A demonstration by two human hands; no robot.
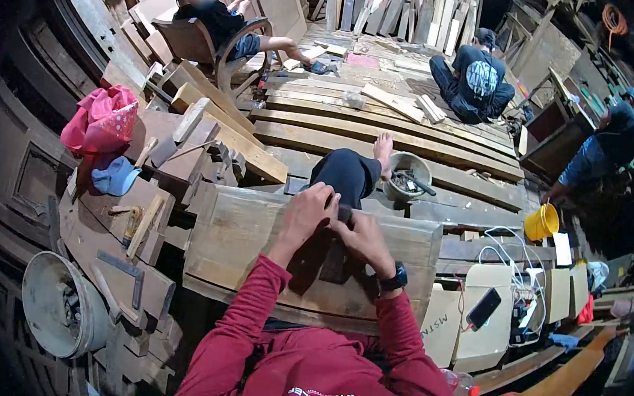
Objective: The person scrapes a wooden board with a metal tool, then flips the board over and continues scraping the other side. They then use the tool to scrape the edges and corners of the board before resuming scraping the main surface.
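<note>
Evidently, a dark wooden piece is steadied between the left hand and the right hand, both curled in at its far end; whether it is pinched tightly cannot be told. Beneath them a wooden panel is laid, with a bucket set beyond the right.

The flat brown wooden panel leaves room at its right end; a dark brown rectangular block bars its middle.
</note>
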